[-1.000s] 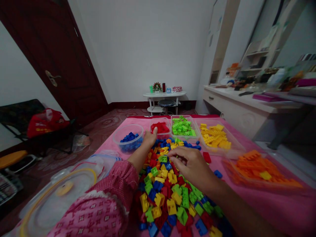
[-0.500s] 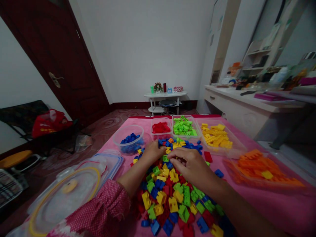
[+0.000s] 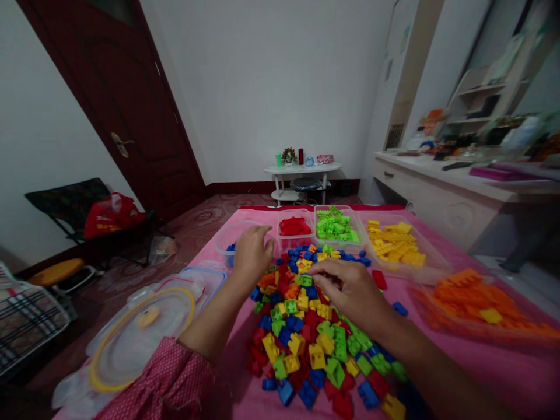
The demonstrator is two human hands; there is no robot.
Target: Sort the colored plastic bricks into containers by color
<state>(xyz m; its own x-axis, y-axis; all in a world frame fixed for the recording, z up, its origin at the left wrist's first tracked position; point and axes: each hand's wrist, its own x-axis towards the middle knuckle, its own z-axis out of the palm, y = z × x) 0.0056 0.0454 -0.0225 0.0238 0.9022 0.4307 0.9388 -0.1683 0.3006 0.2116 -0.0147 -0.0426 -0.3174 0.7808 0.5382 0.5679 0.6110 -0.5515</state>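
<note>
A heap of mixed red, yellow, green and blue toy bricks [image 3: 315, 338] lies on a pink cloth [image 3: 481, 367]. My left hand [image 3: 251, 254] hovers over a clear bowl of blue bricks [image 3: 225, 248] at the heap's far left. Its fingers curl downward and hide whatever is under them. My right hand [image 3: 350, 289] rests on the heap's far side, fingers bent and pinched among the bricks near a green brick [image 3: 306, 280]. Beyond stand a tub of red bricks [image 3: 295, 226], a tub of green bricks [image 3: 336, 224] and a tray of yellow bricks [image 3: 396, 245].
A tray of orange bricks [image 3: 472, 300] sits at the right. Clear lids, one with a yellow ring [image 3: 144, 324], lie at the left edge. Further off are a small white table [image 3: 301, 172], a desk [image 3: 437, 186] and a chair with a red bag [image 3: 111, 210].
My left hand went from the red tub back into the heap, then left and forward over the blue bowl. My right hand stayed on the heap. The view swung slightly left.
</note>
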